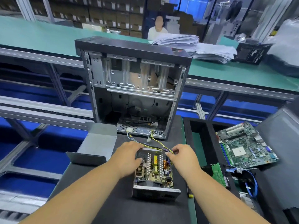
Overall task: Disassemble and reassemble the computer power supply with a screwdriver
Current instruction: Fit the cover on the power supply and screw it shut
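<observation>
The power supply (153, 173) sits open on the dark bench (113, 207), its circuit board bare, in front of the empty computer case (134, 88). The left hand (129, 156) rests on its far left corner, fingers curled over the edge. The right hand (182, 156) pinches the wire bundle (160, 147) at the far right corner. The grey cover (95, 146) lies just left.

We find the power supply (153, 173) lying open-topped near the black mat's (113, 207) right edge, circuit board exposed. Its grey cover (95, 144) rests apart at the mat's far-left corner.
</observation>
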`<state>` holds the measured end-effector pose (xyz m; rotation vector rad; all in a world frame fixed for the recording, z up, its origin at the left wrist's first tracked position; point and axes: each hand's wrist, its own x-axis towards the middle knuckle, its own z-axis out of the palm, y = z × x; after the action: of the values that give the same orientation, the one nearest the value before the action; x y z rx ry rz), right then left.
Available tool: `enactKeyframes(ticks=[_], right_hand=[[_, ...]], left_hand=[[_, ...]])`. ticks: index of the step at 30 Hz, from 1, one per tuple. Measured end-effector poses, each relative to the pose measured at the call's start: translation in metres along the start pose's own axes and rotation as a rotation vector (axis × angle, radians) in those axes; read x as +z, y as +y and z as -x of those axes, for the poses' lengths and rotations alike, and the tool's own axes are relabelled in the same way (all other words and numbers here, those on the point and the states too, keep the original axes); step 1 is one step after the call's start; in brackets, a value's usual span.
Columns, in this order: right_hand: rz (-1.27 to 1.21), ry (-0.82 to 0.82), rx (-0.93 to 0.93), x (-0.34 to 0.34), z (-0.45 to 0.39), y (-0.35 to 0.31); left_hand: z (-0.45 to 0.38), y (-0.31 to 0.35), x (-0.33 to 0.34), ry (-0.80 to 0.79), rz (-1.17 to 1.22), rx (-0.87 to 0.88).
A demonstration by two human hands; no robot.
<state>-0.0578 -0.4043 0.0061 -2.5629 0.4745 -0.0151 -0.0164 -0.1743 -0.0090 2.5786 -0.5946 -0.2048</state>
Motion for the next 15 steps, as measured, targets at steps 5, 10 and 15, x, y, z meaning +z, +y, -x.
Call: enactKeyframes(ticks=[5, 10, 15], right_hand=[[0.041, 0.024, 0.004, 0.011, -0.006, -0.026], [0.101, 0.035, -0.029, 0.023, -0.007, -0.042], [0.061, 0.05, -0.093, 0.033, -0.006, -0.048]], left_hand=[[0.002, -0.025, -0.012, -0.029, 0.028, 0.039], [0.004, -0.043, -0.022, -0.071, 0.073, 0.053], [0.002, -0.057, -0.027, -0.152, 0.27, -0.035]])
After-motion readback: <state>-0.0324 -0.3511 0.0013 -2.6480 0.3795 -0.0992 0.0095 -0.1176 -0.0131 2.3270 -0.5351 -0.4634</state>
